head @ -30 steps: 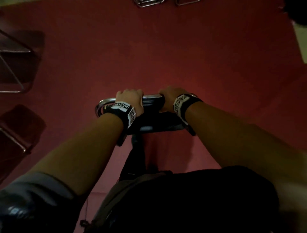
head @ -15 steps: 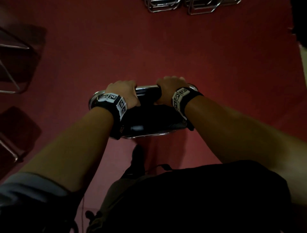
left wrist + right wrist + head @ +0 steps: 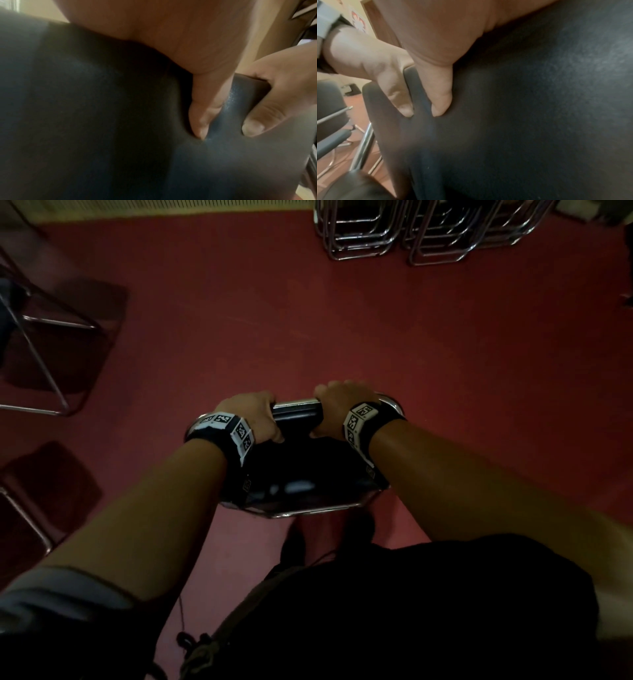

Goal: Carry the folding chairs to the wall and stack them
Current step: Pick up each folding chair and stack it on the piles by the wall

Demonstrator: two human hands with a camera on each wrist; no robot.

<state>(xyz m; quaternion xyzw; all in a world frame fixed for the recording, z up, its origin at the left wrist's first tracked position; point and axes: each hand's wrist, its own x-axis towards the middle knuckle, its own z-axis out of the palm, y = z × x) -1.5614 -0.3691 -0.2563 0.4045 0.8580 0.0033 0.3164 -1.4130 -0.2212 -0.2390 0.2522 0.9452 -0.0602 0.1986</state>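
Observation:
A folded black chair [image 3: 301, 474] with a chrome frame hangs in front of me over the red floor. My left hand [image 3: 251, 419] grips the top edge of its padded back on the left, my right hand [image 3: 337, 409] grips it on the right. In the left wrist view my left thumb [image 3: 200, 111] presses into the black padding [image 3: 102, 121]. In the right wrist view my right thumb [image 3: 440, 94] digs into the same cushion [image 3: 539, 108]. Stacked folded chairs [image 3: 428, 231] lean at the far wall, ahead and to the right.
Two unfolded chairs stand at the left, one far [image 3: 51, 337] and one near [image 3: 30, 508]. Red floor [image 3: 342, 320] lies open between me and the wall stack. A pale skirting strip [image 3: 171, 207] marks the wall's base.
I have walked forward with the chair in both hands. The stacked chairs and the wall's base have come further into view at the top. My grip is the same.

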